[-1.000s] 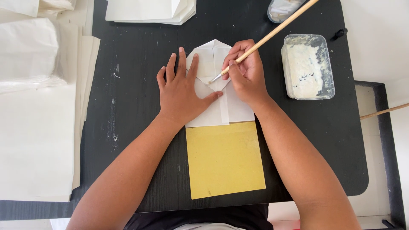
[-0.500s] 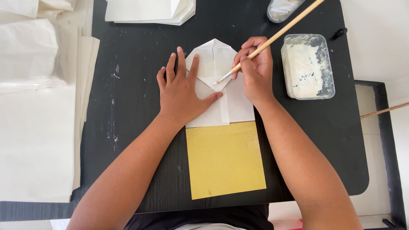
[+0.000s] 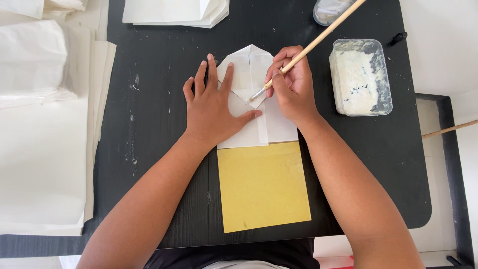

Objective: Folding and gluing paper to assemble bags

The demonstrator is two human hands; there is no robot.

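We pressed our left hand (image 3: 216,112) flat, fingers spread, on the folded white paper (image 3: 251,107) just above the yellow sheet (image 3: 262,187), our right hand (image 3: 294,87) pinching the brush (image 3: 311,47), best stroked lightly along the flap edge.

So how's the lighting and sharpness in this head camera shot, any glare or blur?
Head view: light is soft and even; the hands cast only faint shadows on the folded paper. The white stacks at left look washed out, with little detail. The black table shows no harsh glare. The brush and right hand look sharp, no motion blur.
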